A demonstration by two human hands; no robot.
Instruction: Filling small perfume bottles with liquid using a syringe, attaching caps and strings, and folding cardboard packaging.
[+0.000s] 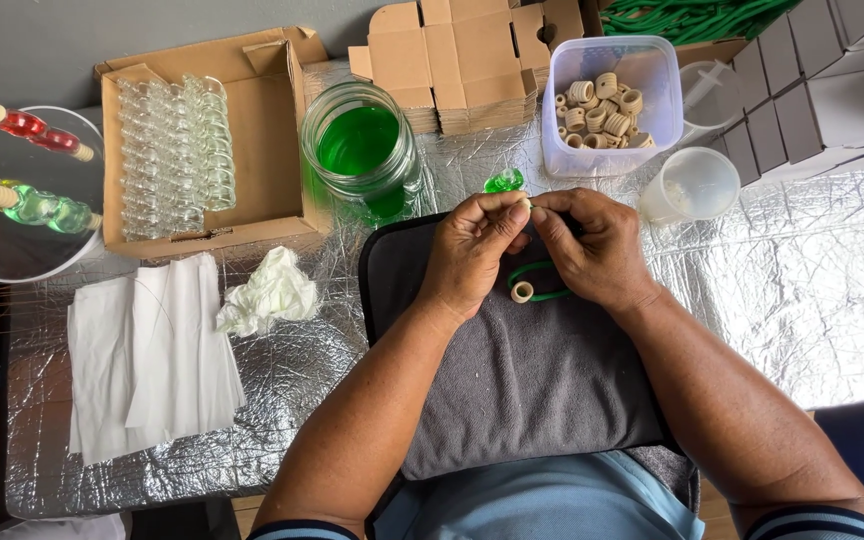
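On the foil-covered table [802, 290], a box of glass vials [174, 150] sits left of a jar [362, 150] of green liquid. Over a grey towel [522, 370], the left hand [472, 255] and right hand [597, 245] meet, fingertips pinching a small cork [525, 203]. A green cord [537, 272] hangs below, another cork ring [522, 291] just beside it. A tub of corks [607, 105] stands behind.
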